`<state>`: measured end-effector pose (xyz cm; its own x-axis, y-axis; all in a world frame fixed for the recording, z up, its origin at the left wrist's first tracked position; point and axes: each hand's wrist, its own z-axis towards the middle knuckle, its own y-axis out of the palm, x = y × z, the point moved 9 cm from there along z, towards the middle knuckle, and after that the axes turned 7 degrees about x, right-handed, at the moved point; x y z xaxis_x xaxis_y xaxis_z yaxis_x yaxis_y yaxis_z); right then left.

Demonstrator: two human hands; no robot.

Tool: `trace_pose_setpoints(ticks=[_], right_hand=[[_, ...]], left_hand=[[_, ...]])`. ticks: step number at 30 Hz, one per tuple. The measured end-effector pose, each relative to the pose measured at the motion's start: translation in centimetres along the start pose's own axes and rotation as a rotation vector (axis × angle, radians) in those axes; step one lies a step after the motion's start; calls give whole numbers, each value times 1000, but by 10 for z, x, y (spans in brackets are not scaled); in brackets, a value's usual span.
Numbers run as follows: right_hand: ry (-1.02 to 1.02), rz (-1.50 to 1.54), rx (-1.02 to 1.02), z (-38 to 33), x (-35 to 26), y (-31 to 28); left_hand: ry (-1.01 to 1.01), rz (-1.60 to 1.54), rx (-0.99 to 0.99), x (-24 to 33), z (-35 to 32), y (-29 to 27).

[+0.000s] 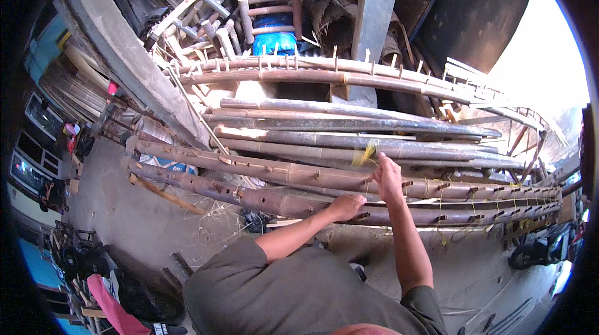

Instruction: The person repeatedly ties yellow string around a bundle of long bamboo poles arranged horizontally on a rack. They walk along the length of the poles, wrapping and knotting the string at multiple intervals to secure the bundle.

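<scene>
A person's right hand (388, 176) is closed around yellow twine (370, 148) above the two nearest pegged poles (281, 171). The left hand (346, 208) curls at the lower pole (274, 202), its hold impossible to tell.

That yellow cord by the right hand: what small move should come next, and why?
Perhaps pull the yellow cord snug with the right hand: its loose bunch shows blurred there, the left hand is at the near bamboo pole, and yellow strands cross to the next pole farther right.
</scene>
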<state>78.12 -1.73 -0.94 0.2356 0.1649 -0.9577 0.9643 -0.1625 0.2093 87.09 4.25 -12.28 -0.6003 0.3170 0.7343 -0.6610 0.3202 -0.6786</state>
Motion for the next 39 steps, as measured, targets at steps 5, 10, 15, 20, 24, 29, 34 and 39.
trace_pose_setpoints(ticks=[5, 10, 15, 20, 24, 29, 34, 39], right_hand=[[-159, -741, -413, -139, 39, 0], [-155, -778, -356, -156, 115, -10], [-141, -449, -303, -158, 7, -1], [-425, -781, -445, -176, 33, -7], [-308, -771, -342, -163, 99, -13], [-169, -95, -232, -168, 35, -57], [-86, -51, 370, -183, 101, -208], [388, -875, 299, -278, 193, -298]], left_hand=[[191, -178, 158, -3, -3, -2], [240, -231, 221, 38, 14, -27], [-15, -528, 220, 78, 82, -79], [26, 284, 353, -13, 146, -47], [-6, 302, 336, -36, 166, -26], [-232, -52, -43, -74, 177, 10], [-255, 243, -269, -101, 186, 15], [76, 589, -128, 3, 202, -4]])
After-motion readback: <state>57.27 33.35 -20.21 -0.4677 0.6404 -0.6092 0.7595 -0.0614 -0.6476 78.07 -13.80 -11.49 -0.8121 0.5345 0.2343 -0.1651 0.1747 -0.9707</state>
